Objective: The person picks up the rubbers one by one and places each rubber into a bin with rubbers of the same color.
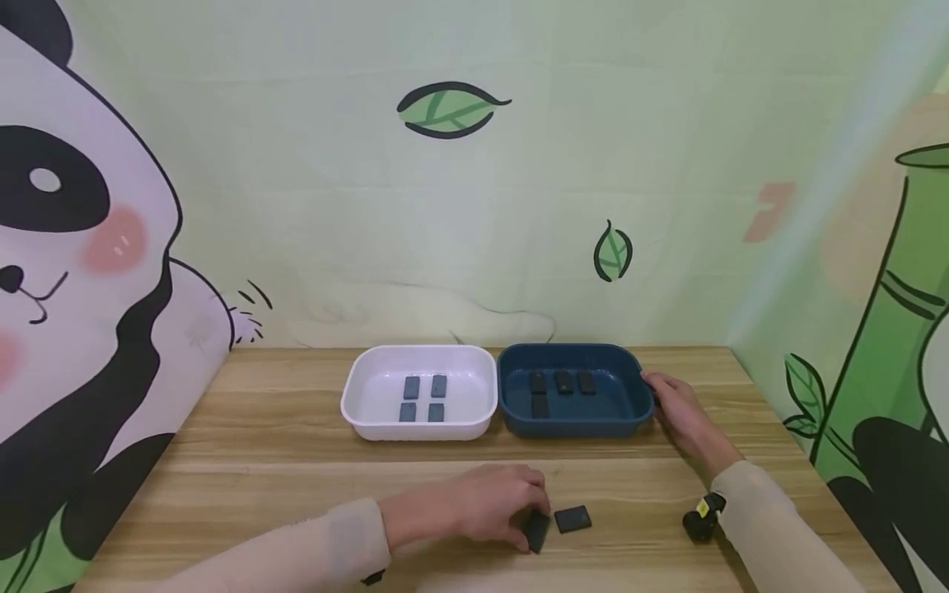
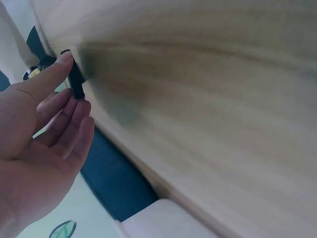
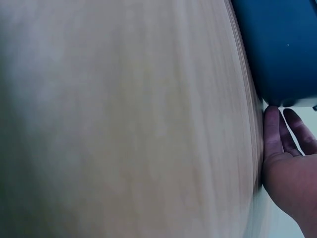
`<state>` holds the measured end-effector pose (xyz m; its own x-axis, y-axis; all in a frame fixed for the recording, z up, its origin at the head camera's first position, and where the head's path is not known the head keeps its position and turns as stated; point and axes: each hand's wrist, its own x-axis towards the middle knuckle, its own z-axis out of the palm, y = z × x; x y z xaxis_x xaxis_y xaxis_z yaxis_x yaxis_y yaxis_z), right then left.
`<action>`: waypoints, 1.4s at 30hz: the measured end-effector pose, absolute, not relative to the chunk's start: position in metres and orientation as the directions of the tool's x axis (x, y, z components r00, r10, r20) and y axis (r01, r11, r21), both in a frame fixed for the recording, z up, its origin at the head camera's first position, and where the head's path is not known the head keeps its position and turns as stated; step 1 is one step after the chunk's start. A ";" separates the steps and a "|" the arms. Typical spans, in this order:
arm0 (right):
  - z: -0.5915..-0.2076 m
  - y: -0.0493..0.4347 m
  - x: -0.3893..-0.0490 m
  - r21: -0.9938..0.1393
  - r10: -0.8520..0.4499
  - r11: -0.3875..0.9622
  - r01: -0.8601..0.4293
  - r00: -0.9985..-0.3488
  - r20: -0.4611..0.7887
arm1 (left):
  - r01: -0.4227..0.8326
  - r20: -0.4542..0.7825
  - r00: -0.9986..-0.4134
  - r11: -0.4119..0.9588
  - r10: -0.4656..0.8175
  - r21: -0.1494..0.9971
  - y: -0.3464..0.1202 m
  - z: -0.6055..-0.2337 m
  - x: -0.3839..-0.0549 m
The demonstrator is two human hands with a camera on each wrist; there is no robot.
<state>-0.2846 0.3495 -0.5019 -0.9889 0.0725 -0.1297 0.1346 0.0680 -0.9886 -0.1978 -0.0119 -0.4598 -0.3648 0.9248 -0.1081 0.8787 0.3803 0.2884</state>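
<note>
My left hand (image 1: pixel 485 504) pinches a small dark rectangular tile (image 1: pixel 537 530) between thumb and fingertips, tilted on edge near the table's front. The left wrist view shows the same dark tile (image 2: pixel 76 79) edge-on at the fingertips. Just right of it, another dark tile (image 1: pixel 573 519) lies flat on the table. At the right end of the dark blue tray (image 1: pixel 578 428), my right hand (image 1: pixel 685 420) touches its side. Seen from the right wrist, the fingers (image 3: pixel 272 131) are fairly straight against the tray's end. Several dark tiles (image 1: pixel 563 382) lie inside the blue tray.
A white tray (image 1: pixel 418 431) stands directly left of the blue one, with several blue-grey tiles (image 1: pixel 439 385) in it. Both trays sit toward the back of the wooden table (image 1: pixel 274 469). Behind them hangs a printed cloth (image 1: pixel 319 165).
</note>
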 end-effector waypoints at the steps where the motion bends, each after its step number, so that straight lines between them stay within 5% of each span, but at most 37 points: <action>1: -0.502 0.350 -0.285 -0.988 0.071 0.066 0.136 -0.989 -0.132 | 0.877 -0.109 -0.367 0.383 0.924 0.289 -0.012 -0.457 -0.199; 20: -0.506 0.355 -0.289 -0.985 0.070 0.072 0.155 -0.986 -0.150 | 0.842 0.053 -0.501 0.473 0.864 0.259 0.010 -0.408 -0.273; 42: -0.504 0.350 -0.285 -0.988 0.087 0.065 0.142 -0.987 -0.136 | 0.746 0.019 -0.645 0.625 0.764 0.230 0.061 -0.449 -0.335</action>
<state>-0.2854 0.3499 -0.5042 -0.9869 0.0865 -0.1360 0.1418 0.0650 -0.9878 -0.3354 0.0613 -0.4494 -0.6453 0.7637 0.0187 0.7461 0.6247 0.2305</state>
